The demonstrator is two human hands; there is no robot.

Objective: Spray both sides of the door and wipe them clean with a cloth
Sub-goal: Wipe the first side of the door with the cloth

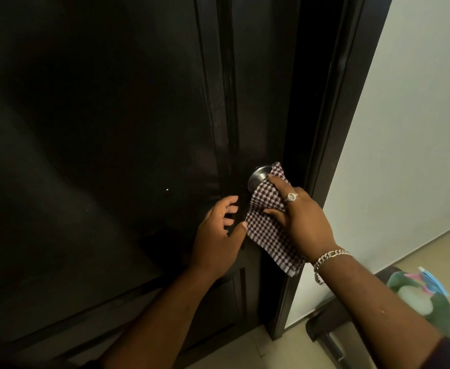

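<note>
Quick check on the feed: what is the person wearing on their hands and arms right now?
Both forearms are bare. The right hand has a silver ring with a pale oval stone, and a silver chain bracelet circles that wrist. The left hand wears nothing visible.

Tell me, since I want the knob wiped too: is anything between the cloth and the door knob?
Nothing visible. The right hand already presses the checked cloth against the metal knob; the left hand sits below, beside the cloth.

Knob (258, 177) cloth-draped (267, 222); frame (333, 134) crowds right.
</note>
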